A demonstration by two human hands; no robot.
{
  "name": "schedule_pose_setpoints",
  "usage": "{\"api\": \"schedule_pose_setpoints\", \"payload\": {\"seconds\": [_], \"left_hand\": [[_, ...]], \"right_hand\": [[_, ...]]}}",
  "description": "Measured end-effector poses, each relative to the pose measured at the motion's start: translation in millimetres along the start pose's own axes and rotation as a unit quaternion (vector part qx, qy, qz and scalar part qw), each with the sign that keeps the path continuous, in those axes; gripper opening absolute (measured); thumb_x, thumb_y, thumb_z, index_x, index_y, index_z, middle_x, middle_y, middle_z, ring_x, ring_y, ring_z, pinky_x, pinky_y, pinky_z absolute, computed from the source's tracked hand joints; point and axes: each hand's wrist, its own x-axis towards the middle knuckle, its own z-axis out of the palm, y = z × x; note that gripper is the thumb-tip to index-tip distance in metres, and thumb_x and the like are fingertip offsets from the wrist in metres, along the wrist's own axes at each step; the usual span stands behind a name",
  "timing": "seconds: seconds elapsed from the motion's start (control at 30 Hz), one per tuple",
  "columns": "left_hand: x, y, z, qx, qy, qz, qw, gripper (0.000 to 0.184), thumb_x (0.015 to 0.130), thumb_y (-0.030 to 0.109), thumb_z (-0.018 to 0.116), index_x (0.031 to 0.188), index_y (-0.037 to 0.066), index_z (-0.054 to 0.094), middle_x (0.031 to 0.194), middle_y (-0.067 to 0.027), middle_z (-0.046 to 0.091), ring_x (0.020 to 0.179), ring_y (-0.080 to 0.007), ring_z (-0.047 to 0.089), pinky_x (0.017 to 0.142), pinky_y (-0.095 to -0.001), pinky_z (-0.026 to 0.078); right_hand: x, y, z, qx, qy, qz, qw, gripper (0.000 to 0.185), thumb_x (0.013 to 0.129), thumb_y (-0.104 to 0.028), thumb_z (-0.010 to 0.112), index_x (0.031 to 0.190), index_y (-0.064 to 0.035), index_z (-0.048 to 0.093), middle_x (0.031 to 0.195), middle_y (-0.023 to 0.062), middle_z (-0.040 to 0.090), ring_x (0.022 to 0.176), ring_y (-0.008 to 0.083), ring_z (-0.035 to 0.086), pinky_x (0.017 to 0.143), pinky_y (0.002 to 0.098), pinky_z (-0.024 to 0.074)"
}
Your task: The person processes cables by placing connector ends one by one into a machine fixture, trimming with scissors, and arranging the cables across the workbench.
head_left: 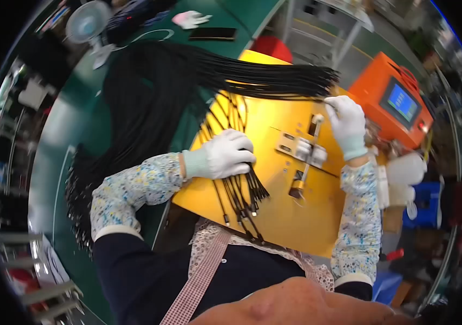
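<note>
The gloved left hand (226,154) is clamped over a bunch of black cables (257,187) on the yellow work plate (296,222), connectors toward the apron. The gloved right hand (346,122) is at the ends of a larger cable bundle (274,81), beside the orange unit (369,81); I cannot tell whether its fingertips grip one.

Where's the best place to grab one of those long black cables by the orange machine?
I'd pinch one of the black cables near its loose end, probably from the right, where the right hand is. There they lie roughly side by side with their ends sticking out; farther left they bunch into a thick heap.
</note>
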Motion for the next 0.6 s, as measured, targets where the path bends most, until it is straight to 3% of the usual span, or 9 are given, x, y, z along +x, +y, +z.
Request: {"api": "schedule_pose_setpoints", "payload": {"seconds": [0.1,0.17,0.33,0.47,0.57,0.6], "left_hand": [[-16.4,2.8,-0.2,-0.009,0.045,0.007,0.999,0.024,0.078,0.024,0.070,0.098,0.014,0.063,0.101,-0.0073,0.055,0.102,-0.0295,0.053,0.089,-0.0419,0.042],[-21.4,3.1,0.8,-0.009,0.051,-0.003,0.999,0.022,0.078,0.025,0.071,0.093,0.013,0.061,0.099,-0.0069,0.055,0.102,-0.0293,0.052,0.090,-0.0418,0.042],[-61.5,18.9,-18.6,0.018,0.042,-0.011,0.999,0.019,0.077,0.027,0.071,0.086,0.013,0.061,0.094,-0.0064,0.054,0.095,-0.0281,0.053,0.085,-0.0404,0.042],[-85.7,14.6,-39.3,0.003,0.010,-0.034,0.999,0.022,0.077,0.031,0.071,0.073,0.012,0.062,0.087,-0.0080,0.055,0.090,-0.0306,0.053,0.084,-0.0433,0.043],[-59.8,15.4,-53.2,0.069,-0.180,-0.133,0.972,0.022,0.076,0.030,0.071,0.074,0.008,0.065,0.092,-0.0091,0.059,0.092,-0.0278,0.056,0.087,-0.0413,0.043],[-42.4,13.8,-49.2,0.069,-0.111,-0.109,0.985,0.020,0.076,0.026,0.071,0.082,0.007,0.066,0.095,-0.0101,0.059,0.092,-0.0284,0.057,0.089,-0.0422,0.043]], "right_hand": [[37.0,20.2,36.6,0.004,-0.124,-0.066,0.990,0.015,0.079,-0.014,0.063,0.093,-0.0101,0.069,0.093,0.0127,0.066,0.086,0.0333,0.064,0.076,0.0421,0.0516],[55.4,26.9,55.2,-0.122,-0.294,-0.051,0.947,0.015,0.078,-0.012,0.062,0.090,-0.0104,0.069,0.091,0.0121,0.066,0.089,0.0324,0.064,0.078,0.0425,0.0513],[65.8,36.3,65.5,-0.207,-0.353,-0.062,0.910,0.018,0.082,-0.013,0.054,0.095,-0.0125,0.066,0.095,0.0130,0.064,0.091,0.0342,0.064,0.080,0.0437,0.0513],[52.3,34.2,54.2,-0.142,-0.222,-0.031,0.964,0.014,0.090,-0.018,0.048,0.100,-0.0117,0.055,0.091,0.0138,0.063,0.087,0.0358,0.063,0.073,0.0471,0.0519],[38.6,22.3,33.0,-0.055,-0.087,-0.038,0.994,0.013,0.088,-0.018,0.057,0.098,-0.0113,0.059,0.090,0.0128,0.063,0.083,0.0337,0.063,0.072,0.0430,0.0522],[31.6,10.6,23.1,-0.003,-0.059,-0.027,0.998,0.013,0.087,-0.017,0.058,0.097,-0.0100,0.062,0.091,0.0133,0.063,0.085,0.0336,0.063,0.074,0.0415,0.0524]]}}
